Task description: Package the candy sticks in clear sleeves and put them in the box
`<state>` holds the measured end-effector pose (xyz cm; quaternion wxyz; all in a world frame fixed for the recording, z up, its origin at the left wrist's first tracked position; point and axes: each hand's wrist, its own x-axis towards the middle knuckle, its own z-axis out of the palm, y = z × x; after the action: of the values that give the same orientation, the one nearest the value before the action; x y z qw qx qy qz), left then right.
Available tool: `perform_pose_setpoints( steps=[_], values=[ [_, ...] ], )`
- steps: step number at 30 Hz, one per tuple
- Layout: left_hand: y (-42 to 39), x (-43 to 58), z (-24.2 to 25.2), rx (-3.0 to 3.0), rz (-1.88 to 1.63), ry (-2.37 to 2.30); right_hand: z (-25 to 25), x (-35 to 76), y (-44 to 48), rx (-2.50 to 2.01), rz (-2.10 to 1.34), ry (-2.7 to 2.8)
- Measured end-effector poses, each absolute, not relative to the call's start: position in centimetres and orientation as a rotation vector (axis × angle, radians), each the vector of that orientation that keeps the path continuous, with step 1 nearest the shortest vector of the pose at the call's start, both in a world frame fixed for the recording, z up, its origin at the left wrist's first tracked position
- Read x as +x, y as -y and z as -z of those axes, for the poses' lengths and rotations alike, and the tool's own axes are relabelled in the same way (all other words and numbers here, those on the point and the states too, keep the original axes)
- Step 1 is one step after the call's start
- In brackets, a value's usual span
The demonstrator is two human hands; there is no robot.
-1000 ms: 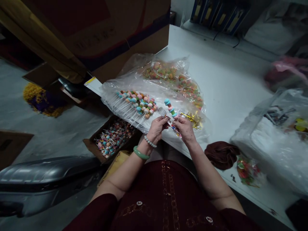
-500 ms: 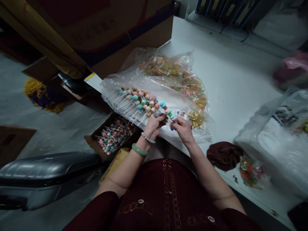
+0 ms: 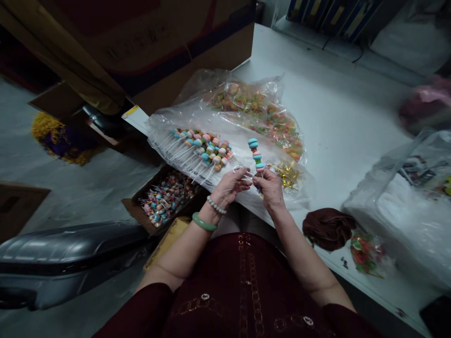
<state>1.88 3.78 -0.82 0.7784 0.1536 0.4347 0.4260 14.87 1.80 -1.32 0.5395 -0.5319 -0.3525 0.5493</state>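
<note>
My right hand (image 3: 270,185) is closed around the lower end of a candy skewer (image 3: 255,154), strung with blue, pink, green and orange pieces and standing nearly upright. Close beside it, my left hand (image 3: 232,184) pinches a thin, clear plastic wrapper (image 3: 243,170), whose outline is faint. Left of my hands, a row of candy skewers (image 3: 207,148) with white sticks lies on a plastic sheet. Gold twist ties (image 3: 289,175) are heaped just right of my right hand. Behind them is a clear bag of gummy candies (image 3: 260,108).
An open carton of small wrapped candies (image 3: 165,199) sits below the table's left edge. A large cardboard box (image 3: 197,63) stands at the back left. On the right are a brown cloth (image 3: 328,228), a small candy bag (image 3: 368,253) and a large clear plastic bag (image 3: 408,206).
The candy skewer in my right hand has swung from leaning left to nearly upright. My left hand has shifted slightly right and down, with the clear wrapper now nearer the skewer's lower end.
</note>
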Motion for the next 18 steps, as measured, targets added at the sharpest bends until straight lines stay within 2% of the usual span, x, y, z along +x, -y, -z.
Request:
perform_pose_setpoints(
  steps=[9, 18],
  values=[
    [-3.4, 2.6, 0.7, 0.390, -0.984, -0.933, 1.6, 14.3, -2.0, -1.369, -1.278, 0.755],
    [-5.0, -0.2, 0.3, -0.134, -1.000, -0.941, 1.4, 19.6, 1.0, -1.535, -0.953, 1.201]
  ],
)
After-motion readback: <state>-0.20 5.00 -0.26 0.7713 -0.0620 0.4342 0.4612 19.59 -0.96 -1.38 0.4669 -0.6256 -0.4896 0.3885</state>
